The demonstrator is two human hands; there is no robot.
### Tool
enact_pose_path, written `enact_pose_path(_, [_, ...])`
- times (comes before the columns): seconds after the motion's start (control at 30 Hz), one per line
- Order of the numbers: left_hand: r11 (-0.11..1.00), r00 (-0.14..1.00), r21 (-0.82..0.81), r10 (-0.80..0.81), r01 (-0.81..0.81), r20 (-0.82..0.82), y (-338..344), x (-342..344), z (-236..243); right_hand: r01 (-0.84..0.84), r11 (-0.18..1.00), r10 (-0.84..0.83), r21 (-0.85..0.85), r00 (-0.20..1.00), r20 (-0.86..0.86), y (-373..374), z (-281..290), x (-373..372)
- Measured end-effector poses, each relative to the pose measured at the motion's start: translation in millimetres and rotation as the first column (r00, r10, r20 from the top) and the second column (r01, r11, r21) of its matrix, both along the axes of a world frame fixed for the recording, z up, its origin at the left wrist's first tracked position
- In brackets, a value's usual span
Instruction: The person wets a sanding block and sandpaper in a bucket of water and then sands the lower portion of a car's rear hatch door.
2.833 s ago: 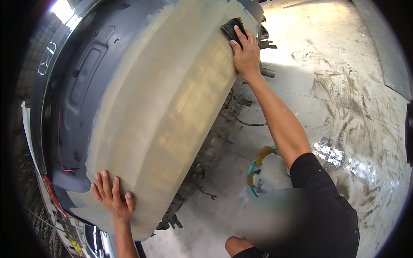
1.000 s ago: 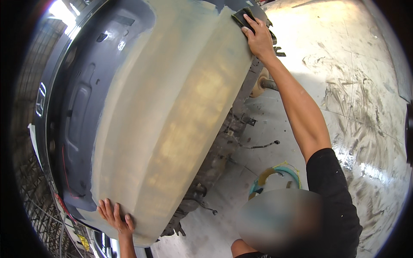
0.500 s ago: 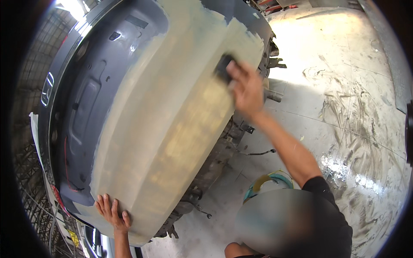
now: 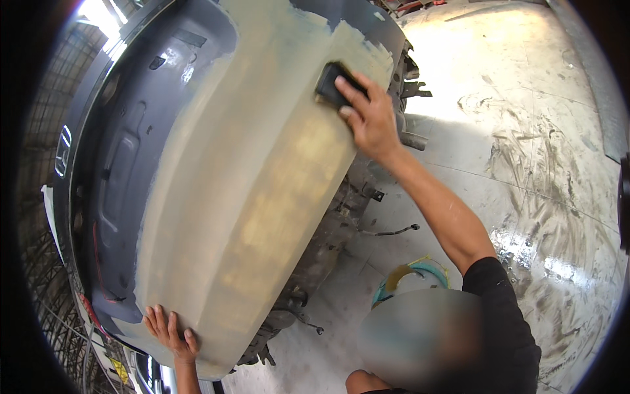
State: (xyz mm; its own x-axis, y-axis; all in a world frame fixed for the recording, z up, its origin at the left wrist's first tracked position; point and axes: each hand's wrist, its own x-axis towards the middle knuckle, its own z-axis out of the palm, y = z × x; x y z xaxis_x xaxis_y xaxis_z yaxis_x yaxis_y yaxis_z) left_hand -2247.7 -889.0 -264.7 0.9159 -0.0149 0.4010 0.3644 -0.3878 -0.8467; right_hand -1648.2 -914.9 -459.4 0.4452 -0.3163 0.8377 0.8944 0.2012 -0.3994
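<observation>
As your right arm extends across the panel's long right edge, elbow slightly bent, your right hand (image 4: 375, 123) lies palm down, fingers aimed toward the upper left. Fingers: closed over a black block (image 4: 333, 84), tips on its top face, thumb along the near side. Block: small, rectangular, dull black, tan showing along its lower edge; set flat against the panel (image 4: 259, 167), in from the upper right corner. Your left hand (image 4: 172, 336): palm down near the panel's lower end, fingers spread and grasping nothing, thumb apart, forearm rising from below.

Panel: large, curved vehicle body part, creased lengthwise. Beige coat (image 4: 210, 164): matte, smooth, cloudy, with ragged margins; yellowish mottling along the right side. Dark grey surface (image 4: 157, 111): satin, with moulded recesses, left of the coat. Red wire (image 4: 96, 253): thin, toward the panel's lower left corner. Metal framework (image 4: 328, 246): dark, soiled, beneath the right edge; black cable (image 4: 394, 232) projecting from it. Teal tub (image 4: 430, 272): round-rimmed, partly hidden, on the floor (image 4: 453, 148). Floor: pale grey, jointed, dark-smeared at right. Your sleeve (image 4: 492, 282): black fabric.
</observation>
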Motion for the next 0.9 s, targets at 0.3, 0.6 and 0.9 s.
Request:
enact_pose_path(0.3, [0.999,0.999,-0.029,-0.029,0.029,0.015,9.1,5.7,-7.6,0.087,0.996,-0.084,0.008,0.986,-0.143,10.0,-3.3,109.5])
enact_pose_path(0.6, [0.998,0.997,-0.043,-0.041,0.044,0.072,8.7,4.6,-7.0,-0.009,1.0,0.007,-0.008,0.973,-0.23,3.4,1.7,138.2])
enact_pose_path(0.9, [0.999,0.998,-0.041,-0.033,0.035,0.052,6.4,5.6,-5.4,-0.203,0.979,0.202,-0.029,0.979,-0.042,-25.9,-11.1,-208.9])
